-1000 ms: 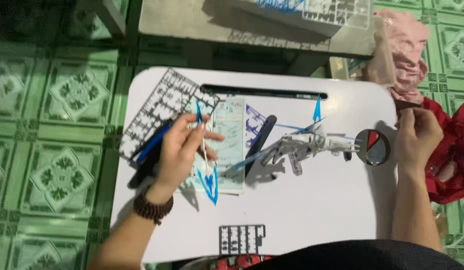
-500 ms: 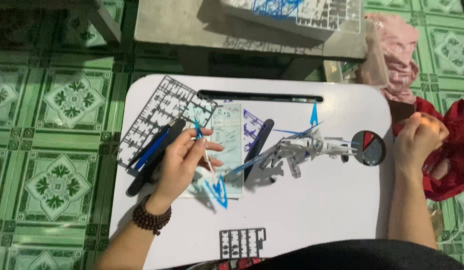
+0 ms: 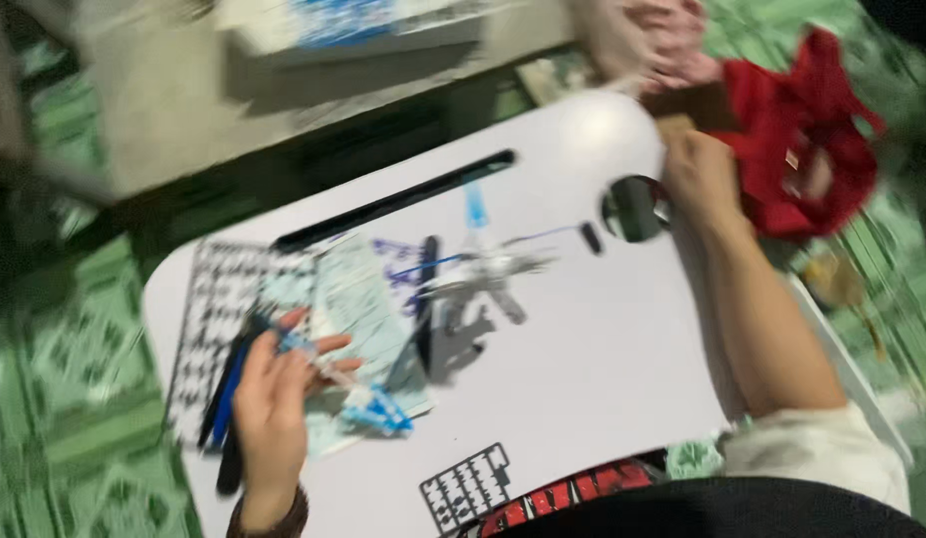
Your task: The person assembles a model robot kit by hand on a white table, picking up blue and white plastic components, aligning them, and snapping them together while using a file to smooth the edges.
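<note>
Since the earlier frame, everything is appearing turned and motion-blurred, and the right hand (image 3: pixel 700 171) is now lying at the far right rim of the white lap table (image 3: pixel 603 399) instead of being raised beside it. Taking the round cup hole (image 3: pixel 632 207) in that table as landmark: the right hand is touching the rim just right of it, its fingers too blurred to tell whether spread or closed. Well left of and nearer than the hole, the left hand (image 3: pixel 274 399) is resting on the table, thumb and forefinger pinching a thin blue-and-white model part (image 3: pixel 328 371); the remaining fingers are lying loosely curled. Under that hand a pale printed instruction sheet (image 3: pixel 358 309) is lying flat, with a grey parts frame (image 3: pixel 219 319) touching its left edge and dark pens (image 3: pixel 224 403) over the frame. Between sheet and hole a white-and-grey model figure (image 3: pixel 478 279) is lying. A long black slot (image 3: pixel 393 201) is running left of the hole along the far edge. A small grey frame (image 3: pixel 468 486) is sitting at the near edge. Right of the hole, red cloth (image 3: pixel 812 130) is lying off the table. Green patterned floor tiles (image 3: pixel 74 399) are surrounding the table; a grey bench (image 3: pixel 184 110) is carrying a blurred blue-and-white box (image 3: pixel 353 25) beyond it.
</note>
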